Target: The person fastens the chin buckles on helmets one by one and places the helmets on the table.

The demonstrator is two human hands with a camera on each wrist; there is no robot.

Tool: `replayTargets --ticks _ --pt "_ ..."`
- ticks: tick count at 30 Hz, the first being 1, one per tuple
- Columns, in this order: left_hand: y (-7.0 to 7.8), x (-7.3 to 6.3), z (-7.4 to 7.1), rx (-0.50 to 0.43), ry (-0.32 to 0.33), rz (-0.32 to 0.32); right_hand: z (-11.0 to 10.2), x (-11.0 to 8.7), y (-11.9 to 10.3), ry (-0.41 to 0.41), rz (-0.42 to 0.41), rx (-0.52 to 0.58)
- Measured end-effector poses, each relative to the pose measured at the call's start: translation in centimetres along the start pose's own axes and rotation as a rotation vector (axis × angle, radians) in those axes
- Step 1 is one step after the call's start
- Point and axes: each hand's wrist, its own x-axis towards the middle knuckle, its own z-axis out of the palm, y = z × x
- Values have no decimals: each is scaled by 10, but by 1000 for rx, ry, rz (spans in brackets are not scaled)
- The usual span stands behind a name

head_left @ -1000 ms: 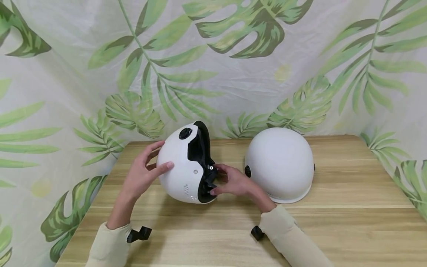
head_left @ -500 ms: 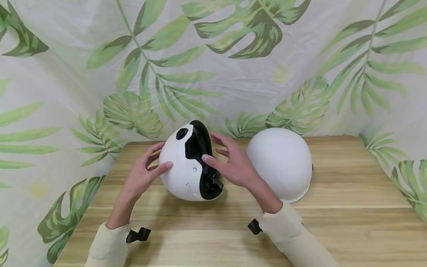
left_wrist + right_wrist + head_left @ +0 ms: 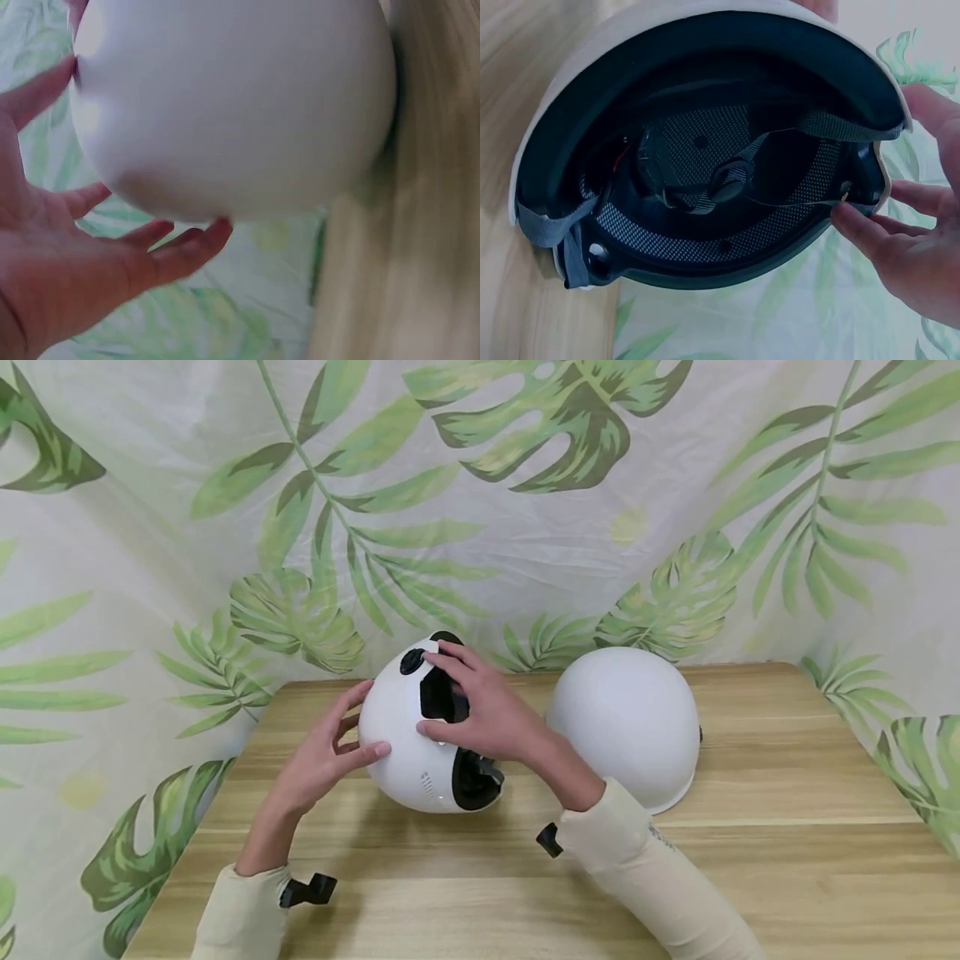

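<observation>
A white helmet [image 3: 393, 727] lies tilted on the table, its opening toward the right. Its shell carries a round black knob [image 3: 412, 661]. My left hand [image 3: 327, 752] holds its rounded left side, thumb on the near side and fingers farther back. At the opening's edge, my right hand [image 3: 483, 706] grips the shell, with fingertips near the knob and thumb lower down. The right wrist view shows the black lining [image 3: 705, 150], grey straps and a dark buckle [image 3: 731, 180]. In the left wrist view, fingertips touch the smooth shell [image 3: 240, 112].
A second white helmet [image 3: 622, 718] stands dome up to the right, behind my right forearm. The wooden table [image 3: 465, 893] ends at a leaf-patterned cloth backdrop [image 3: 525, 527]. A small black device is strapped at each wrist.
My right hand has let go of the strap area inside the opening, moved up and left, and taken hold of the helmet's edge. The left hand keeps its hold; the helmet has turned slightly.
</observation>
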Motion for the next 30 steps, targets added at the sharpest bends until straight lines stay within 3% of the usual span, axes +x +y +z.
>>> replayTargets --ticks 4,8,12,17,21,23,26,30 --pt "-15 3 2 -152 -79 -29 -2 -2 4 24 4 1" --pt "-18 5 8 -237 -67 -51 -3 -6 10 30 -4 44" --pt "-3 3 15 -203 -7 -70 -4 -9 17 42 -28 168" --pt "19 -5 16 -57 90 -56 -1 -12 27 77 -50 261" --pt "24 -5 15 -10 121 -41 1 -16 32 104 -46 331" --pt "18 -2 12 -30 134 -35 0 -18 33 120 -44 344" --pt "-5 5 7 -116 129 -31 -1 -19 34 130 -54 322" --pt "-42 15 10 -331 37 22 -1 -20 36 136 -55 283"
